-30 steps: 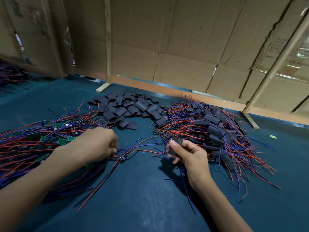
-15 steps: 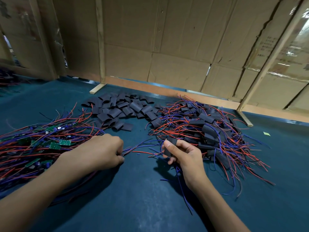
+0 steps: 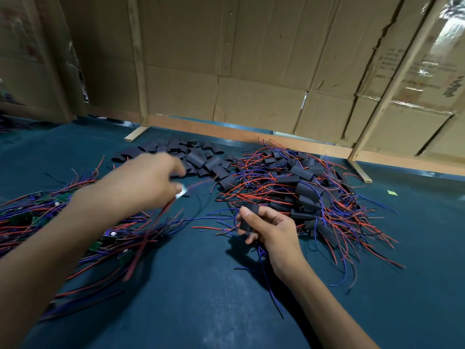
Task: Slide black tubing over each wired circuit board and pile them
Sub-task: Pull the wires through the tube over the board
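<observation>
Task part-done: a sleeved pile (image 3: 314,195) lies right on the worktop (image 3: 201,311), bare wired boards (image 3: 83,230) left, loose tubing (image 3: 198,157) beyond. Right hand (image 3: 271,227) pinches one black tube (image 3: 247,217); left hand (image 3: 141,182), blurred, lifts a board by its wires, grip unclear.

You're at a makeshift assembly workshop bench: heaped wired boards (image 3: 50,217) lie before a taped cardboard partition (image 3: 251,71) on wooden battens.
</observation>
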Motion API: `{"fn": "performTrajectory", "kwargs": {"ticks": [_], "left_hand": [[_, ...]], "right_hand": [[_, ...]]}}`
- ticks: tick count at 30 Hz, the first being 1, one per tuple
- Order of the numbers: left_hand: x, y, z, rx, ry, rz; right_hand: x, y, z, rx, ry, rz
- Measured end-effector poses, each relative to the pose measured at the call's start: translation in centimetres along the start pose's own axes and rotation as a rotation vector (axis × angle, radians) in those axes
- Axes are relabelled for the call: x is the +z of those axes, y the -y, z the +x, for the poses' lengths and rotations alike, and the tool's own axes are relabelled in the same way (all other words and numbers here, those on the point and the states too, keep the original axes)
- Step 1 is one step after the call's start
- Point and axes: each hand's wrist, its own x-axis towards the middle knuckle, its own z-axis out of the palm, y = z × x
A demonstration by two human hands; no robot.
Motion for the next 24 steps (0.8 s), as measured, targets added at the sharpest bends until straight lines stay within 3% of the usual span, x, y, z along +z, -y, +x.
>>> {"fn": "performTrajectory", "kwargs": {"ticks": [2,4,9,13,15,19,24], "left_hand": [[-0.6,-0.9,0.6,0.005,0.03,-0.73],[0.2,-2.0,1.6,-0.012,0.079,-1.236],[6.3,-4.7,4.0,-0.243,0.196,-1.901],[9.1,-5.1,5.1,-0.264,0.114,-2.315],[10.1,-4.7,5.2,-0.228,0.013,-2.373],[12.0,-3.8,4.3,-0.178,-0.099,-2.218],[12.5,-3.7,3.7,-0.283,0.149,-2.046]], "right_hand": [[-0.1,0.2,0.1,0.013,-0.01,0.033],[-0.2,0.4,0.0,0.023,-0.012,0.099],[-0.3,0.8,0.2,0.038,0.04,0.468],[-0.7,1.0,0.4,0.01,-0.009,0.533],[-0.9,0.9,0.6,0.007,-0.022,0.544],[-0.8,0.4,0.7,0.03,-0.014,0.559],[-0.6,0.2,0.8,0.042,-0.027,0.56]]}}
